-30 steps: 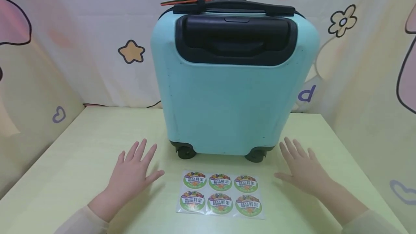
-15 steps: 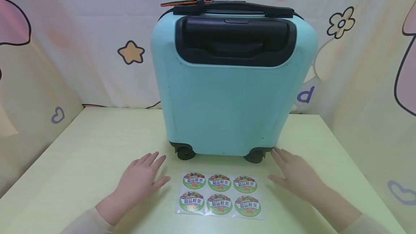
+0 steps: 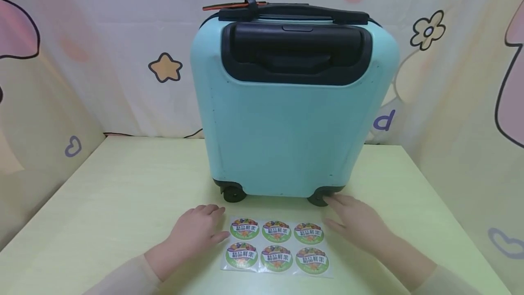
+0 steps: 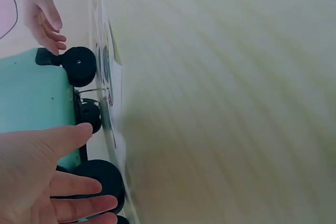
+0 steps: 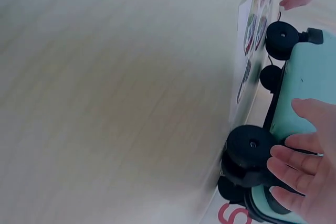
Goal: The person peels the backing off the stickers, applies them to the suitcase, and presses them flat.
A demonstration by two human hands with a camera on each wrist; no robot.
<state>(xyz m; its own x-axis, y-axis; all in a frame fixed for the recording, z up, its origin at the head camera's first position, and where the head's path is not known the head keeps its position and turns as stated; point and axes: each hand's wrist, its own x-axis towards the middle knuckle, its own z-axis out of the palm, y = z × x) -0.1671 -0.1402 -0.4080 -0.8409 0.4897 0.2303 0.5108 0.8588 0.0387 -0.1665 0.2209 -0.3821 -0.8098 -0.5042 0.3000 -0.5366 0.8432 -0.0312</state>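
A sheet of round fruit stickers (image 3: 277, 244) lies flat on the table, with two rows of green-edged labels bearing Chinese characters. My left hand (image 3: 194, 231) hovers at its left side, the thumb close to the sheet's edge. On the other side my right hand (image 3: 360, 222) is held by the upper right corner, its thumb near the edge. Neither hand holds anything. In the left wrist view the fingers of my left hand (image 4: 47, 177) are loosely extended; in the right wrist view my right hand (image 5: 310, 156) has its fingers apart and slightly bent.
Behind the sheet stands a light blue suitcase (image 3: 282, 135) on black wheels (image 3: 234, 194), with a black carry handle (image 3: 294, 12) on top. Pale printed cloth (image 3: 123, 58) hangs around the back and sides of the table (image 3: 143, 185).
Both hands have moved inward from the sides and closer to the sticker sheet, the left to the right and downward, the right to the left. Suitcase and sheet stay in place.
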